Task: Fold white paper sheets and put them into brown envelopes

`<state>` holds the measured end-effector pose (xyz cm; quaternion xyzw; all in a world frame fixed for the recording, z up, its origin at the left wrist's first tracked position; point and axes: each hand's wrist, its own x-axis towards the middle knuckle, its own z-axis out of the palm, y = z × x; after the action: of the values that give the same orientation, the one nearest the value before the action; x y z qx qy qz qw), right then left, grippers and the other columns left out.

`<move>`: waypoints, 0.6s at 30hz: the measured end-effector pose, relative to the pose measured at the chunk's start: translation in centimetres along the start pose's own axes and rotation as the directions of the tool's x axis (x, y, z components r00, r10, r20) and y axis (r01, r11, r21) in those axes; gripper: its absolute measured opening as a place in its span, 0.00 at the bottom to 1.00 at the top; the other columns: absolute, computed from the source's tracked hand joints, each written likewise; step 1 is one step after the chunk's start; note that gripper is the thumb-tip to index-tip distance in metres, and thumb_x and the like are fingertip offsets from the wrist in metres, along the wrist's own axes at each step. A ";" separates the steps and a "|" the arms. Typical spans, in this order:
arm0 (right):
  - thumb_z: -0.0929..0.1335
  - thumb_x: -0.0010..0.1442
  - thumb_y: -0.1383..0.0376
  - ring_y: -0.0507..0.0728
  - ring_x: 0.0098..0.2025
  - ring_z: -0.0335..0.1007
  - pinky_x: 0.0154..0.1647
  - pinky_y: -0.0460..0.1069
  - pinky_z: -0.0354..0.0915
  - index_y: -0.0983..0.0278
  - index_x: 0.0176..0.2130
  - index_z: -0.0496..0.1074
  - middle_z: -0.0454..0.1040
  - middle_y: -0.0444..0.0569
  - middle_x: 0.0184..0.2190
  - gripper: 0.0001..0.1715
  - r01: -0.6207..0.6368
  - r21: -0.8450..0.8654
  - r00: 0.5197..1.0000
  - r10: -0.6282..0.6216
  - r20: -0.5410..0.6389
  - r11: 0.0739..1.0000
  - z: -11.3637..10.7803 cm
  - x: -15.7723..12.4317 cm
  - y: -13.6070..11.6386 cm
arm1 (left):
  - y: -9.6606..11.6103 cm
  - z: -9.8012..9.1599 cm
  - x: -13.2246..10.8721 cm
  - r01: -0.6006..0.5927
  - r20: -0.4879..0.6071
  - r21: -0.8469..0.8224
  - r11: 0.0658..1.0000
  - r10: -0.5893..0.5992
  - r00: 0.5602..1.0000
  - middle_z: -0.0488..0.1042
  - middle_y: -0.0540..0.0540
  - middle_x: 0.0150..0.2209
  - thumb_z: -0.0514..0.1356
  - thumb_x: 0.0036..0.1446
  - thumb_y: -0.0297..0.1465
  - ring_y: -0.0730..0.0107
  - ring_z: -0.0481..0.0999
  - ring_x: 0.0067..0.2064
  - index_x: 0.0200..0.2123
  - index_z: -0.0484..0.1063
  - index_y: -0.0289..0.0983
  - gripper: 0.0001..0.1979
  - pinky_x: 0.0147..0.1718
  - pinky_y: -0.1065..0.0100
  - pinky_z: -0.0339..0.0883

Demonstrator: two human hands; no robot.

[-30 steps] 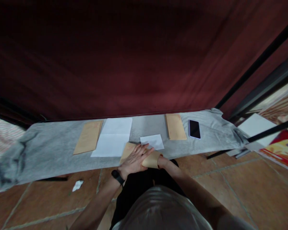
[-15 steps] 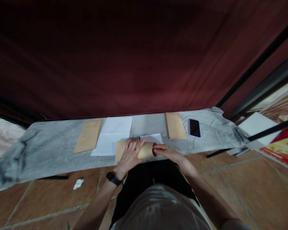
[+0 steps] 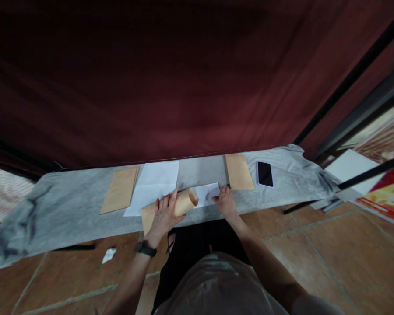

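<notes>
My left hand (image 3: 164, 215) is wrapped over a brown paper envelope (image 3: 184, 202) and grips it. The envelope lies tilted, its mouth bulging into a round opening toward the right. With thumb and fingers at its right edge, my right hand (image 3: 225, 202) takes hold of a small folded white paper (image 3: 204, 192). That paper lies on the grey cloth just right of the envelope's mouth. Under and behind the envelope rests a larger creased white sheet (image 3: 159, 179), partly covered by it.
A grey cloth (image 3: 72, 201) covers the narrow bench. Brown envelopes (image 3: 120, 188) lie at left, and another brown stack (image 3: 239, 171) at right beside a phone (image 3: 265, 174). A dark red curtain (image 3: 190, 87) hangs behind. A crumpled white scrap (image 3: 109, 255) is on the tiled floor.
My left hand has moved left with the envelope, whose mouth now faces up and right. My right hand has left the envelope's mouth and come to the folded paper.
</notes>
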<state>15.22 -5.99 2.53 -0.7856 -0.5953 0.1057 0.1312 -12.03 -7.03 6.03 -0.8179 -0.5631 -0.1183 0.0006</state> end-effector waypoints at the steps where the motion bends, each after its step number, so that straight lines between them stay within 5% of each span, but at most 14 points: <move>1: 0.71 0.62 0.57 0.66 0.57 0.67 0.56 0.52 0.63 0.72 0.61 0.62 0.69 0.67 0.55 0.36 -0.001 -0.015 1.000 0.001 0.008 1.000 0.0 0.1 -0.2 | 0.0 0.1 -0.1 0.015 0.006 0.000 1.000 -0.015 1.000 0.66 0.38 0.57 0.68 0.50 0.39 0.47 0.66 0.60 0.73 0.35 0.41 0.57 0.64 0.43 0.49; 6: 0.73 0.60 0.58 0.64 0.53 0.72 0.53 0.50 0.65 0.70 0.55 0.67 0.74 0.63 0.50 0.29 -0.062 0.011 0.996 0.061 0.069 0.998 -0.4 0.9 -0.4 | -0.1 0.3 0.0 0.030 0.014 -0.009 1.000 -0.030 0.999 0.66 0.37 0.57 0.68 0.50 0.38 0.47 0.65 0.60 0.73 0.37 0.39 0.55 0.64 0.42 0.48; 10: 0.71 0.62 0.62 0.62 0.51 0.74 0.51 0.50 0.67 0.66 0.50 0.69 0.77 0.59 0.47 0.19 -0.091 0.205 0.991 0.068 0.116 0.974 -0.5 0.9 0.1 | -0.1 0.4 -0.1 0.031 -0.007 -0.007 0.999 -0.031 0.999 0.66 0.37 0.57 0.67 0.50 0.39 0.46 0.65 0.60 0.72 0.37 0.39 0.55 0.63 0.42 0.49; 14: 0.66 0.63 0.64 0.60 0.47 0.75 0.48 0.51 0.70 0.64 0.46 0.71 0.78 0.54 0.42 0.11 -0.085 0.566 0.996 0.056 0.068 0.820 -0.7 0.7 1.5 | -0.1 0.4 -0.3 0.041 -0.036 -0.004 0.999 -0.041 0.998 0.66 0.36 0.56 0.67 0.50 0.39 0.46 0.66 0.60 0.73 0.37 0.38 0.55 0.63 0.42 0.50; 18: 0.61 0.65 0.54 0.58 0.42 0.74 0.35 0.49 0.74 0.62 0.50 0.66 0.75 0.50 0.41 0.19 -0.101 0.786 0.991 0.132 0.024 0.610 -1.6 0.7 2.1 | 0.0 0.3 -0.5 0.064 -0.058 -0.004 0.998 -0.064 0.996 0.65 0.35 0.57 0.68 0.50 0.40 0.45 0.65 0.60 0.73 0.36 0.39 0.56 0.63 0.41 0.50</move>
<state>17.87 -6.01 3.34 -0.6880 -0.4346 0.3491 0.4646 -12.11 -7.45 5.62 -0.7957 -0.5885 -0.1427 0.0125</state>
